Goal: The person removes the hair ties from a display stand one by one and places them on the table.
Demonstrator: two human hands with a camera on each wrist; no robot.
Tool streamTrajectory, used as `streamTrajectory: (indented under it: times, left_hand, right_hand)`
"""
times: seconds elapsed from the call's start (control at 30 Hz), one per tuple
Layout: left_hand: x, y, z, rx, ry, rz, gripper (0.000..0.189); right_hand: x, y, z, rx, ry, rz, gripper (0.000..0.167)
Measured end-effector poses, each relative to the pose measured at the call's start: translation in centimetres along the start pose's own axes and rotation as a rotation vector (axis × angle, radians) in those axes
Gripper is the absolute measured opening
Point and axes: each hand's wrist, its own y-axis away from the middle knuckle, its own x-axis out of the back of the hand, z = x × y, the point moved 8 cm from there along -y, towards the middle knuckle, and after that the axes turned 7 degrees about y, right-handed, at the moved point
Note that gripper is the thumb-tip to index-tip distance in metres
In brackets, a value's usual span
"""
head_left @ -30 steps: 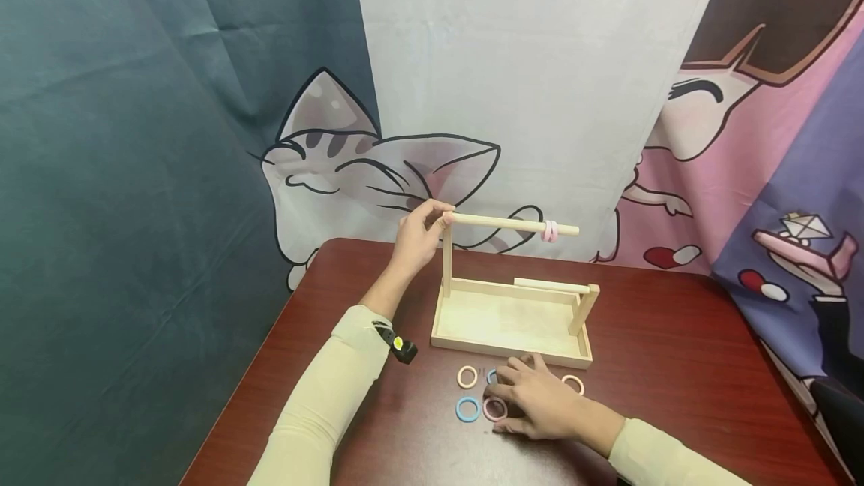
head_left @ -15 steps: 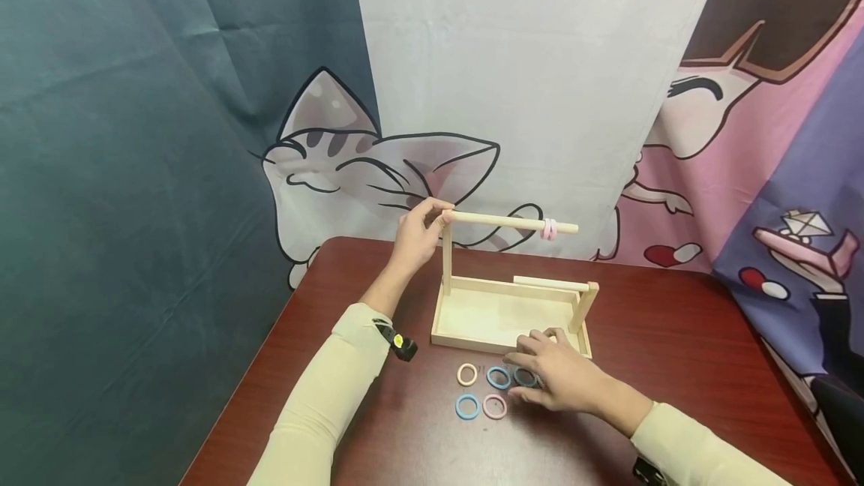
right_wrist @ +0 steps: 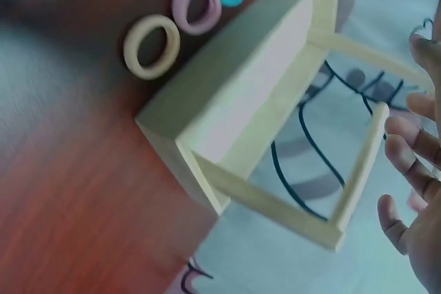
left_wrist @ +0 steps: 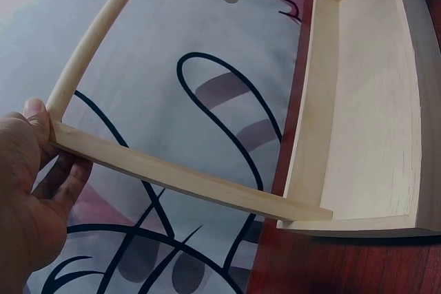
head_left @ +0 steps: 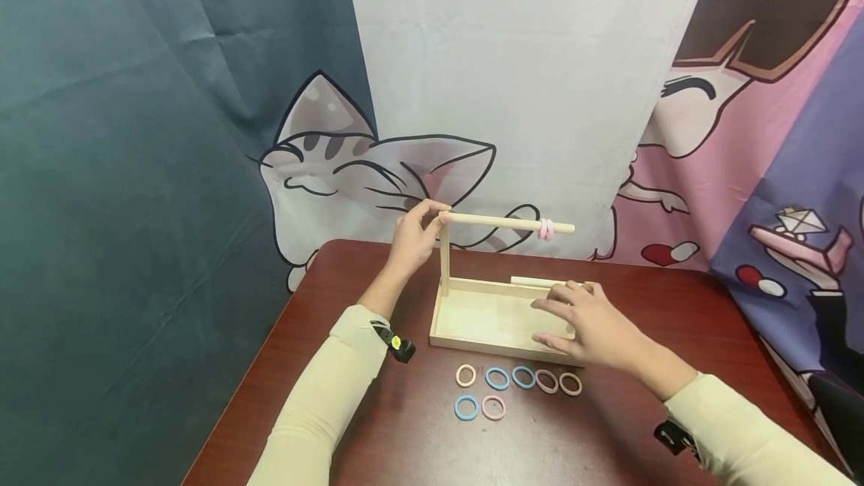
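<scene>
My left hand [head_left: 413, 238] pinches the top corner of a wooden stand, where the tall post [head_left: 445, 265] meets the long rod [head_left: 489, 220]. Pink rings [head_left: 545, 229] hang near that rod's free right end. My right hand [head_left: 597, 327], fingers spread and holding nothing, is over the right end of the stand's tray base [head_left: 486, 346]. Behind it, the lower rod [head_left: 529, 281] is partly covered in the head view. The right wrist view shows this lower rod [right_wrist: 358, 170] on its short post [right_wrist: 269, 206], close to my fingertips.
Several loose rings lie on the dark red table [head_left: 405, 433] before the tray, among them a natural wood ring [head_left: 570, 394], a blue ring [head_left: 466, 418] and a pink ring [head_left: 493, 418]. A printed curtain [head_left: 540, 81] hangs behind the table.
My right hand has moved from above the loose rings up and right over the tray, uncovering the rings. My left hand stays on the stand's corner.
</scene>
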Motion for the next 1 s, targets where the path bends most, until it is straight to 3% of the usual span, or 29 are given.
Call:
streamTrajectory:
  times: [0.5,0.73,1.0]
  left_hand:
    - [0.0,0.1,-0.3,0.005,0.003,-0.006,0.032]
    - [-0.1,-0.1,-0.2,0.003,0.005,-0.01,0.029]
    - [0.0,0.0,-0.2,0.021,0.007,0.0,0.028]
  right_hand:
    - [2.5,-0.8,5.1,-0.15,-0.056,0.113,0.041]
    - [2.8,-0.8,7.3,-0.216,-0.052,0.125,0.04]
    - [2.5,-1.1,9.7,-0.322,-0.051,0.084,0.051]
